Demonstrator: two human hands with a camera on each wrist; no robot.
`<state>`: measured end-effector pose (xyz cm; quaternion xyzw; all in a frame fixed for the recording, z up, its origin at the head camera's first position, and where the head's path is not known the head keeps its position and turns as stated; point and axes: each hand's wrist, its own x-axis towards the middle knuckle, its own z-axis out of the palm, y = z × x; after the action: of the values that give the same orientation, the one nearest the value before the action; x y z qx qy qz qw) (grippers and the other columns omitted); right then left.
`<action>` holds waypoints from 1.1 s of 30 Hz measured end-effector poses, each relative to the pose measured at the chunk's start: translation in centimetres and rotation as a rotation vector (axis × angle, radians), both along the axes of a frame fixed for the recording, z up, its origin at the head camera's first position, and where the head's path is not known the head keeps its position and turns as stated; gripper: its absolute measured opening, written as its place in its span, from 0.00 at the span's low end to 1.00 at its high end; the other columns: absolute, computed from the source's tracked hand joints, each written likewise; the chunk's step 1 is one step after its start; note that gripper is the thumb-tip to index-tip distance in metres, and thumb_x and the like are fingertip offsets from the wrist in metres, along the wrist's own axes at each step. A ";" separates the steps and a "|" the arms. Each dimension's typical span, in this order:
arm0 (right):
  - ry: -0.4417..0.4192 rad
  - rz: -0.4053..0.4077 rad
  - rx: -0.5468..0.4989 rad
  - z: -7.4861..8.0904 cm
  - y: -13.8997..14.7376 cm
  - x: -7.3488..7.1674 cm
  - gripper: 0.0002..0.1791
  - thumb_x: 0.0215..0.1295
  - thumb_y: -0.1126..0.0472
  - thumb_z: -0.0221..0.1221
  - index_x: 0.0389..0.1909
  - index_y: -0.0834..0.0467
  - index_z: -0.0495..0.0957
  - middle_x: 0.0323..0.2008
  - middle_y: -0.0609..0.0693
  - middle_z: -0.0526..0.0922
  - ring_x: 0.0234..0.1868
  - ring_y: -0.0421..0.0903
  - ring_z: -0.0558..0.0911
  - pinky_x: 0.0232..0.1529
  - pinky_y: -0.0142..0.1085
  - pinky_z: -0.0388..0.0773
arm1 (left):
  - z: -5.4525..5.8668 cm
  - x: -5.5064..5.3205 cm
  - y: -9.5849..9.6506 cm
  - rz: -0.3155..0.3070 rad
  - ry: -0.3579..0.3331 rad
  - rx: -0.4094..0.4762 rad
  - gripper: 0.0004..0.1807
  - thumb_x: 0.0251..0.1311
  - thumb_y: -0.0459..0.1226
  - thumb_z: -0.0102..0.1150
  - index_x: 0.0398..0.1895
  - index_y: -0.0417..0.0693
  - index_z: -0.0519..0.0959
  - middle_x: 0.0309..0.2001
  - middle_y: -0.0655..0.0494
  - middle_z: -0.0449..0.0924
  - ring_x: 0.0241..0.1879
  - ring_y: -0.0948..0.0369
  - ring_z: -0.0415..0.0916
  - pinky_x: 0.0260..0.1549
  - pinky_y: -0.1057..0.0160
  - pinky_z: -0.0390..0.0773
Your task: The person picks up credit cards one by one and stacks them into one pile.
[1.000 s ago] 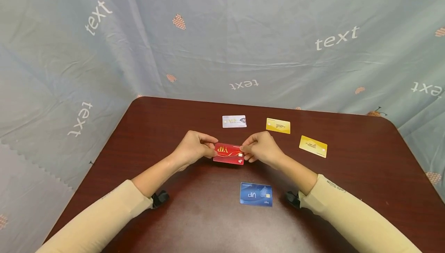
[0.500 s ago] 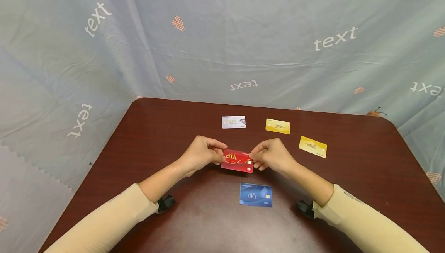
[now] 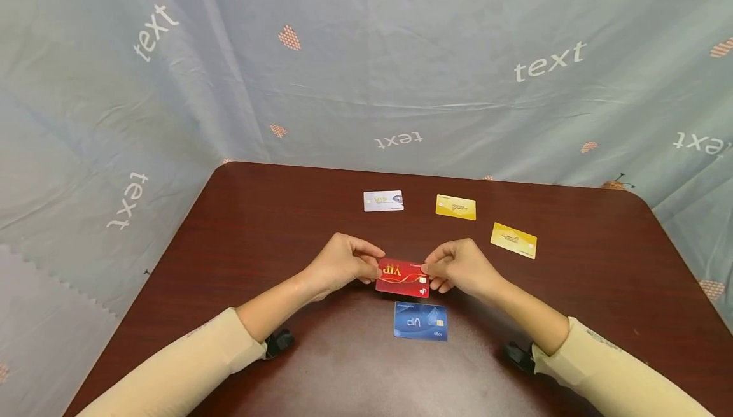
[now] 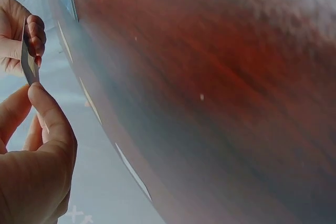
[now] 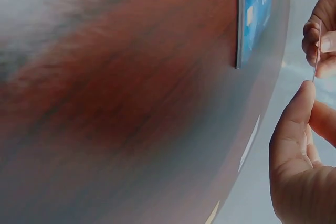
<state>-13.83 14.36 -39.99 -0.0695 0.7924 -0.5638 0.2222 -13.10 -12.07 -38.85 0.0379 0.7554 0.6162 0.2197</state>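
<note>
Both hands hold a red VIP card [image 3: 403, 280] above the table, its printed face towards the head camera. My left hand [image 3: 345, 262] pinches its left edge between thumb and fingers; my right hand [image 3: 462, 267] pinches the right edge. In the left wrist view the card [image 4: 28, 61] shows nearly edge-on between the two hands, and the right wrist view also shows it as a thin line. Just below it in the head view, a blue VIP card [image 3: 420, 321] lies flat on the table, touched by neither hand.
Beyond the hands lie a white VIP card [image 3: 383, 201], a yellow card [image 3: 455, 207] and another yellow card [image 3: 513, 240] farther right. The dark brown table [image 3: 275, 207] has a rounded far edge, with a grey-blue curtain [image 3: 343, 73] hanging behind it.
Both hands have carried the red card nearer to the body and slightly right, from well above the blue card in the head view to just above its upper edge. The other cards stay put.
</note>
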 end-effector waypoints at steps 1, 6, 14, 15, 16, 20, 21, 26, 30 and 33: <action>-0.002 0.005 0.001 0.0 0.1 0.1 0.07 0.67 0.68 0.68 0.37 0.70 0.85 0.26 0.57 0.87 0.24 0.50 0.86 0.30 0.39 0.87 | -0.1 0.1 0.1 -0.005 -0.002 -0.002 0.18 0.53 0.21 0.69 0.50 0.27 0.85 0.29 0.48 0.85 0.26 0.60 0.82 0.34 0.58 0.87; -0.005 0.017 0.012 0.0 0.8 0.8 0.08 0.67 0.67 0.68 0.37 0.70 0.85 0.25 0.56 0.87 0.23 0.48 0.85 0.29 0.39 0.87 | -0.3 0.4 0.7 -0.035 -0.006 -0.008 0.16 0.56 0.21 0.69 0.49 0.27 0.85 0.29 0.48 0.87 0.27 0.60 0.83 0.33 0.61 0.86; -0.013 0.027 0.030 -0.4 1.7 1.7 0.09 0.66 0.65 0.70 0.37 0.69 0.85 0.25 0.56 0.86 0.22 0.46 0.83 0.27 0.39 0.86 | -0.9 1.0 1.5 -0.075 -0.014 -0.005 0.14 0.57 0.21 0.70 0.47 0.26 0.85 0.30 0.47 0.87 0.26 0.62 0.82 0.31 0.64 0.85; -0.010 0.029 0.035 -0.5 1.8 1.8 0.09 0.66 0.65 0.70 0.37 0.69 0.85 0.25 0.56 0.86 0.21 0.46 0.83 0.26 0.39 0.86 | -1.0 1.1 1.6 -0.082 -0.016 -0.005 0.14 0.57 0.21 0.70 0.47 0.26 0.85 0.30 0.47 0.87 0.26 0.62 0.81 0.30 0.64 0.85; -0.010 0.032 0.036 -0.5 1.9 1.9 0.09 0.66 0.65 0.70 0.36 0.69 0.85 0.25 0.55 0.86 0.21 0.46 0.83 0.26 0.39 0.86 | -1.0 1.2 1.7 -0.086 -0.015 -0.004 0.14 0.56 0.21 0.70 0.46 0.26 0.85 0.29 0.47 0.87 0.26 0.62 0.81 0.30 0.65 0.85; -0.014 0.047 0.041 -0.8 2.3 2.2 0.09 0.66 0.64 0.70 0.36 0.69 0.85 0.25 0.55 0.87 0.22 0.47 0.84 0.26 0.39 0.86 | -1.3 1.4 2.0 -0.100 -0.025 0.007 0.13 0.56 0.21 0.70 0.45 0.26 0.85 0.29 0.48 0.87 0.25 0.62 0.79 0.29 0.66 0.84; -0.015 0.050 0.041 -0.8 2.4 2.3 0.09 0.66 0.64 0.70 0.36 0.69 0.85 0.25 0.55 0.87 0.22 0.47 0.84 0.26 0.39 0.86 | -1.3 1.4 2.1 -0.102 -0.027 0.013 0.13 0.55 0.20 0.70 0.45 0.25 0.85 0.28 0.48 0.87 0.25 0.62 0.79 0.28 0.66 0.83; -0.016 0.060 0.032 -1.2 2.8 2.6 0.09 0.67 0.65 0.69 0.37 0.69 0.86 0.26 0.56 0.87 0.22 0.47 0.84 0.25 0.38 0.86 | -1.5 1.7 2.4 -0.117 -0.046 0.028 0.13 0.55 0.20 0.69 0.45 0.25 0.85 0.28 0.48 0.87 0.24 0.63 0.79 0.27 0.67 0.83; -0.018 0.073 0.032 -1.6 3.1 2.8 0.08 0.67 0.65 0.69 0.37 0.69 0.86 0.25 0.55 0.86 0.22 0.46 0.83 0.25 0.38 0.86 | -1.7 1.9 2.6 -0.131 -0.057 0.025 0.13 0.55 0.19 0.69 0.45 0.25 0.85 0.29 0.47 0.87 0.24 0.62 0.79 0.27 0.67 0.83; -0.019 0.085 0.036 -1.8 3.2 3.0 0.08 0.68 0.65 0.69 0.37 0.69 0.86 0.25 0.55 0.86 0.22 0.46 0.83 0.25 0.37 0.85 | -1.8 2.1 2.7 -0.139 -0.060 0.011 0.12 0.55 0.19 0.68 0.44 0.25 0.85 0.29 0.46 0.87 0.23 0.62 0.79 0.26 0.67 0.83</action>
<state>-10.79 17.58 -41.75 -0.0935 0.7967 -0.5401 0.2547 -11.03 -9.32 -40.60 0.0730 0.7406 0.6045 0.2842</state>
